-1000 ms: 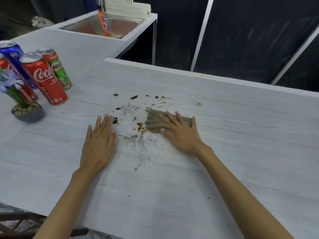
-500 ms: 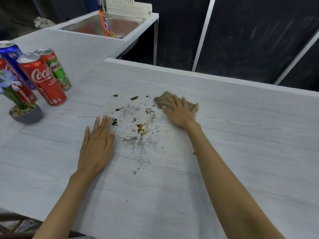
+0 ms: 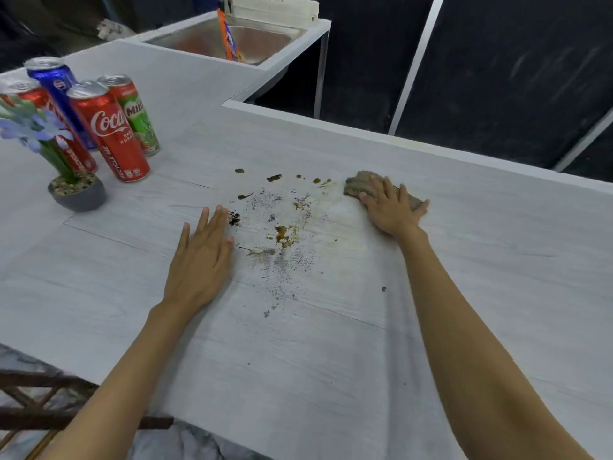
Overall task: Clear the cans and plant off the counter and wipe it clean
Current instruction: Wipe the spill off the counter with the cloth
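Observation:
My right hand [image 3: 391, 209] presses flat on a brown cloth [image 3: 356, 184] at the far right of a brown and black spill [image 3: 282, 234] on the pale grey counter [image 3: 331, 360]. Fingers spread, my left hand [image 3: 202, 260] lies flat on the counter just left of the spill, holding nothing. At the far left stand several cans: a red Coca-Cola can [image 3: 109, 131], a green Milo can [image 3: 136, 114], a blue can [image 3: 54, 84] and another red can [image 3: 30, 101]. In front of them stands a small plant [image 3: 43, 137] with blue flowers in a grey pot [image 3: 79, 194].
A steel sink [image 3: 232, 38] with an orange packet [image 3: 229, 38] in it sits at the back, beyond a second counter section. Dark panels with white frames run behind the counter's far edge. A wooden chair frame [image 3: 49, 403] shows below the near left edge.
My right hand has pushed the cloth from the middle of the spill away and to the right, leaving a smeared patch. My left hand has stayed flat in place.

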{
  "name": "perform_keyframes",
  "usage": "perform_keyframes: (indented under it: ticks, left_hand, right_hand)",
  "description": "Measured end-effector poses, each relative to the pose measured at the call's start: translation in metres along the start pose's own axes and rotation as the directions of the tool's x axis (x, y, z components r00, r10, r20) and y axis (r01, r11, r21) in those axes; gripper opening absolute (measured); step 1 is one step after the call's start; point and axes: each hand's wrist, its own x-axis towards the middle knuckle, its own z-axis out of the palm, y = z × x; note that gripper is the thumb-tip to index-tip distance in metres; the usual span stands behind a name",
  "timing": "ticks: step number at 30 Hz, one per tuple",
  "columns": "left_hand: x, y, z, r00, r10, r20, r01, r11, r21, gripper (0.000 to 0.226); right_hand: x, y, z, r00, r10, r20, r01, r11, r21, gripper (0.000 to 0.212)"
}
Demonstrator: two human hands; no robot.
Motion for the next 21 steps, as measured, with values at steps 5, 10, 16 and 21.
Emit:
perform_keyframes:
  ticks: [5, 10, 16, 21]
  left_hand:
    - [0.001, -0.002, 0.000, 1.000, -0.014, -0.026, 0.014, 1.000, -0.026, 0.055]
    - [-0.003, -0.008, -0.016, 0.992, -0.024, -0.128, -0.005, 0.975, -0.224, 0.046]
    - [0.009, -0.063, -0.039, 0.996, -0.057, 0.062, 0.056, 0.998, 0.007, 0.051]
    - [0.031, -0.085, -0.045, 0.977, 0.038, 0.210, -0.053, 0.996, 0.069, 0.050]
  right_hand:
    - [-0.046, -0.063, 0.033, 0.931, -0.364, 0.041, 0.366, 0.926, -0.089, 0.057]
    - [-0.071, 0.002, 0.017, 0.880, -0.472, 0.054, 0.475, 0.875, -0.095, 0.052]
    - [-0.027, 0.002, 0.007, 0.999, -0.002, -0.037, 0.000, 0.999, -0.053, 0.058]
    - [-0.045, -0.096, 0.040, 0.973, -0.228, 0.024, 0.229, 0.968, -0.103, 0.056]
